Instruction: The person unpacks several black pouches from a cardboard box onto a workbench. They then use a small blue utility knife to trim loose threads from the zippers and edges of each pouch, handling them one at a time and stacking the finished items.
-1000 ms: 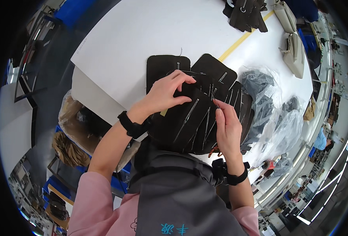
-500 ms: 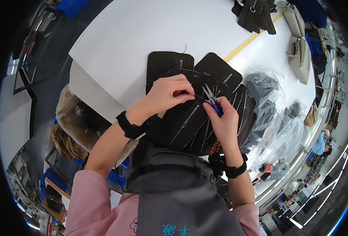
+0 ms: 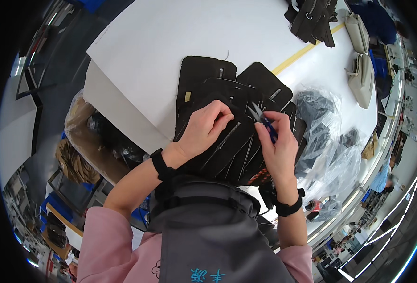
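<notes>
A pile of dark fabric pieces [image 3: 201,70] with short zippers and loose pale threads lies fanned out at the table's near edge. My left hand [image 3: 204,126] is over the middle of the pile, thumb and forefinger pinched together; what they hold, if anything, is too small to make out. Just below those fingertips a silver zipper [image 3: 228,135] runs slantwise across the top piece. In my right hand [image 3: 281,141] is a pair of blue-handled thread snips [image 3: 270,131], with the metal blades pointing up and left, a little apart at the tips.
Clear plastic bags [image 3: 326,141] with grey contents lie right of the pile. Farther right stand beige pouches [image 3: 361,80], and more dark pieces [image 3: 312,21] are heaped at the back. Left of the table is a lined bin [image 3: 95,146]. A red can [image 3: 314,206] is near the right forearm.
My right hand and the snips have moved right and slightly down, away from the left fingertips. The left hand sits a little lower, still pinched. The whole view has shifted slightly.
</notes>
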`<state>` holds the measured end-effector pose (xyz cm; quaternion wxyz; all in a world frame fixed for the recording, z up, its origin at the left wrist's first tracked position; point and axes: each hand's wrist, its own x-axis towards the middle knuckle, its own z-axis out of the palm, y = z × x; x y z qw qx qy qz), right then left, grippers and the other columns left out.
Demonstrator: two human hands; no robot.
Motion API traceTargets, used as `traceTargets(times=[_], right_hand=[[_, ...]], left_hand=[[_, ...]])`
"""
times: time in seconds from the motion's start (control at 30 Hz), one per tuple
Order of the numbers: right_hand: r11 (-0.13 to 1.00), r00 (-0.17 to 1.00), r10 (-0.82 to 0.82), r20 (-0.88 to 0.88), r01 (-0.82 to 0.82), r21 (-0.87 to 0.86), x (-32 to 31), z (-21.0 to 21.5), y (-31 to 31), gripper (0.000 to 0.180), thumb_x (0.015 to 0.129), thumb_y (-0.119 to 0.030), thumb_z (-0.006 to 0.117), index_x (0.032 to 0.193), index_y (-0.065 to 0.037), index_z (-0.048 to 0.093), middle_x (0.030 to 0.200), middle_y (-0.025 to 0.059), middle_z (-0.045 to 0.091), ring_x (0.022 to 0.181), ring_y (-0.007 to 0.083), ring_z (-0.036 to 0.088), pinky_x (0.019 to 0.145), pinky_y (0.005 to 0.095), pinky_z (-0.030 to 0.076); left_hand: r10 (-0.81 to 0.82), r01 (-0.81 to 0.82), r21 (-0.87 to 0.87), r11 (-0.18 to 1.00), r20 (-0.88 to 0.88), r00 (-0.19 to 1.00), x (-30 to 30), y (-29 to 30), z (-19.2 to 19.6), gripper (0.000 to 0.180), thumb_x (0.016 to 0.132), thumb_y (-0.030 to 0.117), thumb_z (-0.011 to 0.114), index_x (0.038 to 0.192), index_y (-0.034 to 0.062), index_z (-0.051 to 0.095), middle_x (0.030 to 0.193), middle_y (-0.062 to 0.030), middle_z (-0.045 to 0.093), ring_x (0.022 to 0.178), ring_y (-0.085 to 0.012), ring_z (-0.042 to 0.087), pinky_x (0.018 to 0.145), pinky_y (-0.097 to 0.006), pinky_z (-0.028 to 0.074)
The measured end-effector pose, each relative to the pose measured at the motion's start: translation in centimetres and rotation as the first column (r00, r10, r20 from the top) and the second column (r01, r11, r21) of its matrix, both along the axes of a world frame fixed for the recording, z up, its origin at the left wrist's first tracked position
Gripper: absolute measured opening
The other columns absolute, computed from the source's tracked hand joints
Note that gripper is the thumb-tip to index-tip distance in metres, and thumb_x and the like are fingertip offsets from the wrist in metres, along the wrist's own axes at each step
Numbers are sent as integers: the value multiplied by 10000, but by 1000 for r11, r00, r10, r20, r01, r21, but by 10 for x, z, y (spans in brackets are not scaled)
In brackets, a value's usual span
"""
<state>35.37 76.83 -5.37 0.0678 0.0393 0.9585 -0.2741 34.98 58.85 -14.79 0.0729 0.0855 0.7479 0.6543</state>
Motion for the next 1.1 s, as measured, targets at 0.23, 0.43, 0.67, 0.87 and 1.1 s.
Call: traceTargets(times=[0.23,0.43,0.67,0.87,1.1], right_hand=[[984,974,169,-150,-159,77,7,3,8,196,778,-185,768,938,-103,690,802,31,625,680,212,629,577,311,483],[973,950,224,-219,-205,106,3,-8,7,175,754,-166,774,907,-108,711,788,17,623,725,192,621,597,310,482],[959,930,276,-245,-248,140,0,-12,7,172,747,-166,777,896,-108,713,786,8,624,709,188,608,583,305,478],[970,934,245,-260,-233,77,2,-14,10,189,740,-125,787,903,-80,702,788,18,625,698,173,619,597,284,491],[993,999,-44,13,45,-106,-1,-14,10,273,738,-206,830,859,-39,652,725,40,634,623,147,618,598,273,493]], left_hand=[[0,-9,-63,998,-132,991,-1,0,1,76,885,4,629,912,7,559,797,-78,617,641,-180,591,592,-269,463],[24,-36,-67,997,-168,986,-1,2,2,90,870,8,645,906,11,563,789,-81,619,638,-202,595,580,-285,460],[31,-50,-86,995,-212,977,-1,3,-1,91,869,10,648,907,20,566,789,-79,627,638,-190,601,576,-283,462],[22,-43,-118,992,-172,985,2,2,-1,69,898,20,622,935,15,564,821,-73,642,661,-168,622,585,-266,478],[240,-227,-127,965,96,966,16,-50,9,83,978,101,535,982,31,579,903,-64,658,765,-137,668,639,-263,511]])
